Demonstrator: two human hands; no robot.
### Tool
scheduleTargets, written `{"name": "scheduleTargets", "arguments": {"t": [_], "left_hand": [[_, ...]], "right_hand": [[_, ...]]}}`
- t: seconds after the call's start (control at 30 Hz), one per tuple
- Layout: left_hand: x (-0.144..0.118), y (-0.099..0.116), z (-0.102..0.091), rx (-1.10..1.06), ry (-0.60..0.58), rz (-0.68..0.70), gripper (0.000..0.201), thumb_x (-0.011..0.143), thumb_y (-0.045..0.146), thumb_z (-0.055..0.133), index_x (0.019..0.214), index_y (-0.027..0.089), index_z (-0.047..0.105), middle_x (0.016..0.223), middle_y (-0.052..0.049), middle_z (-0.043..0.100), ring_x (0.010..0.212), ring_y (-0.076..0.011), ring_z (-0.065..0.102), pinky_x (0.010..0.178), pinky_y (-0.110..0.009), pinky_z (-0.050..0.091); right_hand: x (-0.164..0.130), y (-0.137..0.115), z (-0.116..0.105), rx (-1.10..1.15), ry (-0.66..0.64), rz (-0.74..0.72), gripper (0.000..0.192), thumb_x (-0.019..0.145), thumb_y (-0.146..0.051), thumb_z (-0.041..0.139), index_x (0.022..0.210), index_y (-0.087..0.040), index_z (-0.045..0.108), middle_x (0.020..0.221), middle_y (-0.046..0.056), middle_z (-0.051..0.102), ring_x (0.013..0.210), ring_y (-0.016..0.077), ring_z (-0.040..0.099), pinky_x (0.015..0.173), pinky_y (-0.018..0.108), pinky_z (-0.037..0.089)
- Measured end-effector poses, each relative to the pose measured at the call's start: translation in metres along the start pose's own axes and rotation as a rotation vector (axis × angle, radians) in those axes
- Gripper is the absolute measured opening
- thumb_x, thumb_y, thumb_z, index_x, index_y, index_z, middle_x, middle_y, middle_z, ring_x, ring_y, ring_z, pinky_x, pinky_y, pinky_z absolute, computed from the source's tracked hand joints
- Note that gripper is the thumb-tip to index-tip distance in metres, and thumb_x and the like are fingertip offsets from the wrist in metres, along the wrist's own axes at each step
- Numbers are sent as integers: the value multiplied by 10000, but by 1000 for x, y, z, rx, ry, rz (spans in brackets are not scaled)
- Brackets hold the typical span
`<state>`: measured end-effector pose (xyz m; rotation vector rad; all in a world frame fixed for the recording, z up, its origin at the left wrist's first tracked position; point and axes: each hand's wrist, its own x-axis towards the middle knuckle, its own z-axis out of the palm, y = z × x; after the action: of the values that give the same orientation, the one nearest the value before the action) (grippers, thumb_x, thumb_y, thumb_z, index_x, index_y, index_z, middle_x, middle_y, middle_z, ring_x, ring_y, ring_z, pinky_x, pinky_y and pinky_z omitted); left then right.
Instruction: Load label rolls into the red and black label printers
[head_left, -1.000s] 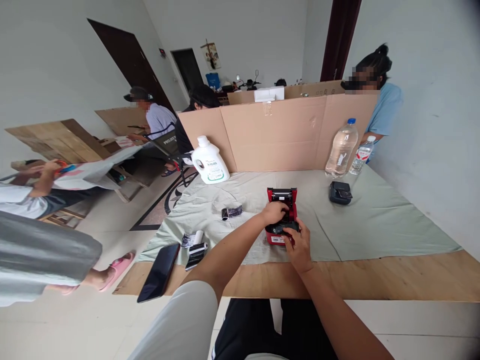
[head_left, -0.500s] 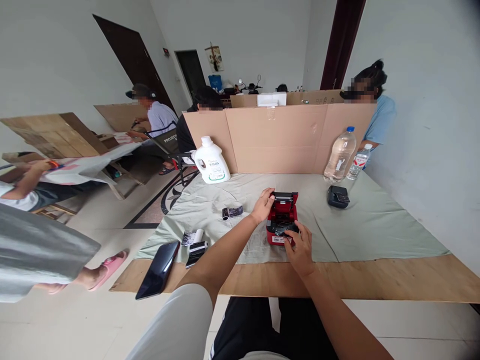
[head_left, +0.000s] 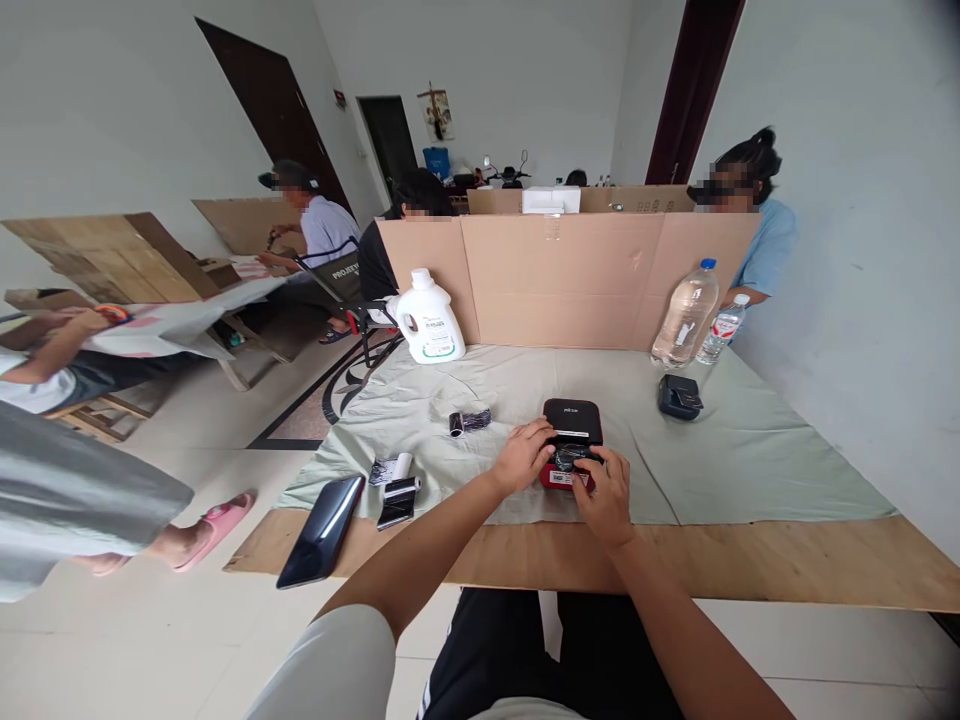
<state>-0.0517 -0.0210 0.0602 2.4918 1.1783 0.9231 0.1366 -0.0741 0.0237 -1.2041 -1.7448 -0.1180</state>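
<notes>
A small red-and-black label printer (head_left: 556,478) sits on the cloth in front of me. Its black lid (head_left: 572,412) is tipped down over the body, and dark shiny film shows at the front below it. My left hand (head_left: 523,456) holds the lid's left edge with bent fingers. At the front right corner, my right hand (head_left: 609,492) has its thumb and fingers pressed on the printer by the film. To the left lie a black ribbon roll (head_left: 456,424) with a loose tail, a white roll (head_left: 403,466) with black-marked film, and another black ribbon roll (head_left: 400,500).
A dark phone (head_left: 321,530) lies at the table's left front. A white detergent jug (head_left: 433,325), a large bottle (head_left: 686,318), a small bottle (head_left: 724,328) and a black box-shaped object (head_left: 679,397) stand farther back. A cardboard screen (head_left: 559,285) borders the far side; several people are around.
The printer's lid has swung down from upright. My left hand has come down and toward me with it. My right hand remains at the printer's front.
</notes>
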Motion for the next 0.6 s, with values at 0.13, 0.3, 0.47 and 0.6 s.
{"name": "scheduleTargets", "arguments": {"t": [0.13,0.3,0.47,0.6], "left_hand": [[-4,7,-5,97,-85,-19,422,923,392,457,1274,165,514,1327,-134,522,1328,-257,398,1062,-437,332],[4,12,-16,201,-219,-38,726,706,504,711,1317,187,480,1379,-141,478,1290,-286,439,1074,-445,311],[9,13,-18,274,-288,-56,804,611,351,781,1331,181,466,1397,-129,454,1262,-284,469,1056,-423,343],[9,14,-15,292,-268,-61,701,638,246,736,1296,194,500,1360,-105,491,1253,-264,478,1030,-386,381]], "right_hand": [[7,11,2,-56,-84,-2,312,819,-302,565,1111,-194,586,1285,123,498,1234,289,414,1035,486,345],[25,18,-2,-180,-331,-32,649,799,-401,601,1370,-170,397,1313,142,522,1231,311,435,1006,466,337],[44,9,-11,-306,-495,-48,622,737,-378,695,1305,-226,490,1218,114,580,1102,308,500,909,447,363],[53,4,-14,-364,-569,-41,586,689,-382,754,1220,-230,558,1149,100,590,1047,289,512,851,420,392]]}}
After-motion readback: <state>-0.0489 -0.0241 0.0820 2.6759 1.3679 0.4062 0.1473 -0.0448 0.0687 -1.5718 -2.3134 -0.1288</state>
